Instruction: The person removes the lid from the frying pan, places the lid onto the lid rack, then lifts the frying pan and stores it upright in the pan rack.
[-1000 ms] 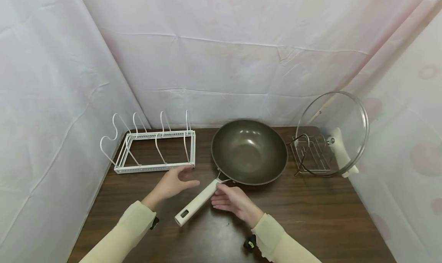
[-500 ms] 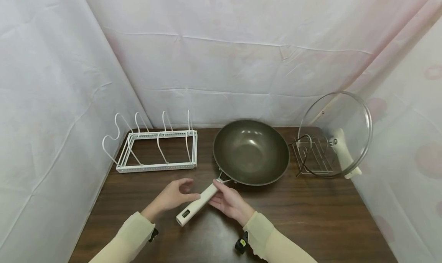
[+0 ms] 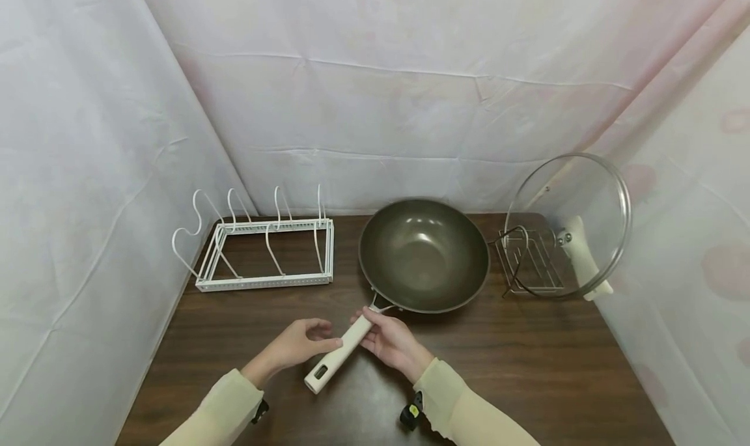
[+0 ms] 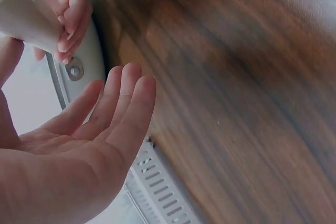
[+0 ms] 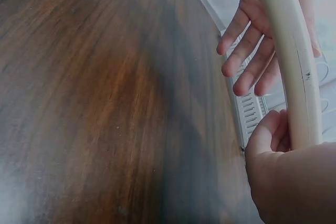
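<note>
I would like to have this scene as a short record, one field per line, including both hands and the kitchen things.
Pan: dark, in the middle, opening upward
Handle: cream, angled from the pan toward the person's left
Right grip: bare hand, holds the handle near its pan end
Left grip: bare hand, fingers relaxed, thumb appears to touch the handle
White rack: left of the pan
Glass lid: tilted, in a wire stand, right of the pan
Table: dark wood grain
</note>
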A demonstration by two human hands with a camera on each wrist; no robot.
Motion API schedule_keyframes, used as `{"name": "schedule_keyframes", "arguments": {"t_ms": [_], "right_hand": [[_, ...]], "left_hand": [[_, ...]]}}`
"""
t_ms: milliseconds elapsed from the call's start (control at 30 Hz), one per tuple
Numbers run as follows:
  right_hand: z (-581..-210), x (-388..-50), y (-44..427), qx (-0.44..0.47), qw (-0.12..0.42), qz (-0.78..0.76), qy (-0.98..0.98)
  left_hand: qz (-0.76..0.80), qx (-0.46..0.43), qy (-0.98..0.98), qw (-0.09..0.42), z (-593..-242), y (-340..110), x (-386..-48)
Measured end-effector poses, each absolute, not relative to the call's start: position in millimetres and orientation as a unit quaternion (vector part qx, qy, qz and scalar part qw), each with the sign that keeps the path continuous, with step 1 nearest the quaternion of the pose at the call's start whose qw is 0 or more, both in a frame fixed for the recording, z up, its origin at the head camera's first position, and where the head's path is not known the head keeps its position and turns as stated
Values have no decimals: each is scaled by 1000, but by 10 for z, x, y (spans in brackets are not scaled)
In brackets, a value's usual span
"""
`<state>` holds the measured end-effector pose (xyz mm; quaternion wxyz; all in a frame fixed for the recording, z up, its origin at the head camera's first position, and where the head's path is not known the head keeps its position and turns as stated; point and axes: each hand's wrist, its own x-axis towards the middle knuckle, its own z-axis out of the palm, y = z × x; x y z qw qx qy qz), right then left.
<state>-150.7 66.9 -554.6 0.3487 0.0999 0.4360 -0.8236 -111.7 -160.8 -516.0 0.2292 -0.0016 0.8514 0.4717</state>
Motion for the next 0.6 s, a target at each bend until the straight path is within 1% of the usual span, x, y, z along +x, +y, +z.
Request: {"name": "schedule_keyframes", "arguments": {"t_ms": [267, 600], "right_hand": [[-5532, -1487, 793, 97, 355, -812, 454], [-5531, -1477, 1003, 89, 383, -796, 460]], "left_hand": [[469, 10, 845, 254, -5176, -1498, -1069], [471, 33, 837, 278, -5214, -1285, -1007]]}}
